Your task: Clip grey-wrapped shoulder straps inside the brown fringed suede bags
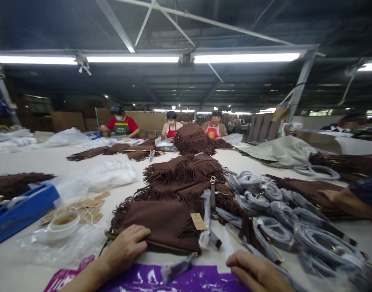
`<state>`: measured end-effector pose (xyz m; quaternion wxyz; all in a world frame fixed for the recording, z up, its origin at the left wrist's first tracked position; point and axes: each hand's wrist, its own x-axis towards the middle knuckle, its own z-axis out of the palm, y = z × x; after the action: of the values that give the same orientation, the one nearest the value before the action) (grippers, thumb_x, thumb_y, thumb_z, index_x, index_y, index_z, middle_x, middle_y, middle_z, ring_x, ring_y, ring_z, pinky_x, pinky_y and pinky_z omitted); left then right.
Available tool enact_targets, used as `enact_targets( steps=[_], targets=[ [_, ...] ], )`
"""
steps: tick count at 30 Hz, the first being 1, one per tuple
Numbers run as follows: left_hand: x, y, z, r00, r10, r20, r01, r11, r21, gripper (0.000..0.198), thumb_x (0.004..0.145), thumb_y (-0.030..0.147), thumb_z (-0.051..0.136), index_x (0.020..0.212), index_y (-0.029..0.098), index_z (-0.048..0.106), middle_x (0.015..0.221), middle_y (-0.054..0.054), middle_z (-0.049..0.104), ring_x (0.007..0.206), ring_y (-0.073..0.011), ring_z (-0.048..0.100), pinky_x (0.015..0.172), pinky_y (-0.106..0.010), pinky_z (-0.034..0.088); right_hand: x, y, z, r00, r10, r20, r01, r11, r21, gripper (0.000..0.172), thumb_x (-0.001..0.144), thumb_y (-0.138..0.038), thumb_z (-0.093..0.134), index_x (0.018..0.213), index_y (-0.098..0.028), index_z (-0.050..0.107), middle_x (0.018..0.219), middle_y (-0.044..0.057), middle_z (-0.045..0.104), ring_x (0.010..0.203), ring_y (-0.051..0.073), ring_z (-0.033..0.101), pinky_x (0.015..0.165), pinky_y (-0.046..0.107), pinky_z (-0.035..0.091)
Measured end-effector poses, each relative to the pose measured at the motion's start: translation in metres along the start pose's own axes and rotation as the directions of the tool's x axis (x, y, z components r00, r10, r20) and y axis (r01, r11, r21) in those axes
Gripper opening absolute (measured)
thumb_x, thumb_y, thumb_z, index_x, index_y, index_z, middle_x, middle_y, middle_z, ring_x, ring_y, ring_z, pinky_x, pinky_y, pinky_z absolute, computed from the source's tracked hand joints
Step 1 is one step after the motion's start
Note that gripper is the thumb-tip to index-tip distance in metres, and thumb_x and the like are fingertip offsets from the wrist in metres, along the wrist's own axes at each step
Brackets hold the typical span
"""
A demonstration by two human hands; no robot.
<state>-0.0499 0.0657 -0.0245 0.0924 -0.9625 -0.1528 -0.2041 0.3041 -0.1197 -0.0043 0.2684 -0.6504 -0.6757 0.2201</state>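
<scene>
My left hand (128,243) lies on the front left part of a dark brown fringed bag (164,223), its fingers stretched out over the fabric near a gold zipper. A tan paper tag (198,221) rests on the bag's right side. To the right, my right hand (255,267) is low over the table, fingers loosely apart, close to a whitish strip (230,243) of plastic or paper; nothing is plainly held. Between the hands, a small plastic-wrapped dark piece (178,267) lies across a shiny purple plastic sheet (143,280).
More fringed bags (182,168) are piled beyond. Plastic-wrapped coiled straps (277,211) heap up at right, beside a co-worker's hand (347,200) on brown bags. At left are a tape roll (63,222), paper tags (85,209) and a blue tape dispenser (22,217). Several people sit across the table.
</scene>
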Motion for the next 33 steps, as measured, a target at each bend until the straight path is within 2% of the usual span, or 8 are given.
enact_targets(
  steps=[4, 8, 12, 15, 22, 25, 28, 33],
  targets=[
    [-0.001, 0.007, -0.002, 0.996, -0.07, 0.06, 0.075, 0.992, -0.1, 0.022, 0.081, 0.002, 0.051, 0.078, 0.02, 0.063, 0.119, -0.004, 0.067, 0.104, -0.022, 0.061, 0.091, -0.036, 0.048, 0.021, -0.029, 0.028, 0.969, -0.247, 0.007, 0.247, 0.967, -0.064, 0.024, 0.094, -0.022, 0.041, 0.09, -0.024, 0.065, 0.088, 0.003, 0.068, 0.084, 0.018, 0.064, 0.074, 0.024, 0.046],
    [0.002, 0.015, -0.019, 0.973, -0.21, 0.096, 0.228, 0.94, -0.252, 0.032, 0.081, 0.001, 0.044, 0.094, 0.023, 0.064, 0.124, -0.004, 0.064, 0.113, -0.0192, 0.057, 0.097, -0.033, 0.045, 0.046, -0.056, 0.056, 0.934, -0.357, 0.016, 0.355, 0.923, -0.15, 0.026, 0.094, -0.013, 0.039, 0.094, -0.021, 0.063, 0.093, 0.005, 0.065, 0.085, 0.018, 0.064, 0.072, 0.024, 0.044],
    [-0.012, 0.008, -0.043, 0.813, -0.572, 0.111, 0.582, 0.789, -0.196, 0.041, 0.08, -0.001, 0.037, 0.108, 0.017, 0.061, 0.111, -0.009, 0.065, 0.104, -0.0194, 0.059, 0.093, -0.032, 0.047, 0.062, -0.07, 0.078, 0.917, -0.39, 0.085, 0.399, 0.903, -0.16, 0.025, 0.095, -0.014, 0.039, 0.096, -0.021, 0.064, 0.093, 0.005, 0.066, 0.083, 0.018, 0.065, 0.069, 0.024, 0.044],
    [-0.035, 0.001, -0.054, 0.698, -0.697, 0.165, 0.712, 0.701, -0.053, 0.042, 0.076, -0.003, 0.037, 0.099, 0.017, 0.066, 0.101, -0.009, 0.066, 0.097, -0.0217, 0.059, 0.088, -0.035, 0.046, 0.068, -0.064, 0.088, 0.903, -0.406, 0.14, 0.425, 0.892, -0.152, 0.023, 0.095, -0.015, 0.041, 0.097, -0.022, 0.064, 0.095, 0.005, 0.068, 0.085, 0.017, 0.067, 0.07, 0.022, 0.046],
    [-0.056, -0.002, -0.051, 0.665, -0.718, 0.206, 0.715, 0.692, 0.103, 0.03, 0.081, 0.002, 0.045, 0.091, 0.019, 0.067, 0.099, -0.008, 0.067, 0.097, -0.0243, 0.058, 0.086, -0.037, 0.043, 0.082, -0.058, 0.088, 0.927, -0.312, 0.206, 0.369, 0.856, -0.364, 0.027, 0.094, -0.017, 0.04, 0.084, -0.023, 0.064, 0.084, 0.005, 0.07, 0.08, 0.022, 0.069, 0.066, 0.027, 0.048],
    [-0.049, 0.003, -0.053, 0.654, -0.739, 0.162, 0.729, 0.672, 0.126, 0.021, 0.083, 0.007, 0.047, 0.083, 0.018, 0.064, 0.094, -0.009, 0.067, 0.093, -0.0263, 0.058, 0.083, -0.039, 0.043, 0.088, -0.074, 0.097, 0.921, -0.354, 0.161, 0.388, 0.865, -0.319, 0.026, 0.091, -0.014, 0.042, 0.104, -0.022, 0.064, 0.094, 0.006, 0.073, 0.087, 0.024, 0.07, 0.071, 0.029, 0.051],
    [-0.041, 0.014, -0.063, 0.638, -0.767, 0.065, 0.77, 0.634, -0.069, 0.017, 0.082, 0.01, 0.048, 0.087, 0.019, 0.061, 0.091, -0.006, 0.068, 0.088, -0.0234, 0.06, 0.079, -0.035, 0.044, 0.094, -0.096, 0.119, 0.88, -0.462, 0.113, 0.474, 0.87, -0.136, 0.046, 0.087, -0.013, 0.048, 0.132, -0.021, 0.051, 0.109, 0.008, 0.072, 0.095, 0.024, 0.069, 0.079, 0.029, 0.052],
    [-0.037, 0.031, -0.076, 0.625, -0.773, 0.111, 0.686, 0.475, -0.552, 0.015, 0.085, 0.022, 0.046, 0.088, 0.02, 0.061, 0.081, -0.001, 0.068, 0.076, -0.0173, 0.062, 0.071, -0.027, 0.047, 0.098, -0.133, 0.154, 0.878, -0.478, 0.036, 0.475, 0.878, 0.059, 0.053, 0.083, -0.013, 0.053, 0.136, -0.018, 0.048, 0.117, 0.01, 0.07, 0.104, 0.025, 0.066, 0.091, 0.032, 0.051]
  ],
)
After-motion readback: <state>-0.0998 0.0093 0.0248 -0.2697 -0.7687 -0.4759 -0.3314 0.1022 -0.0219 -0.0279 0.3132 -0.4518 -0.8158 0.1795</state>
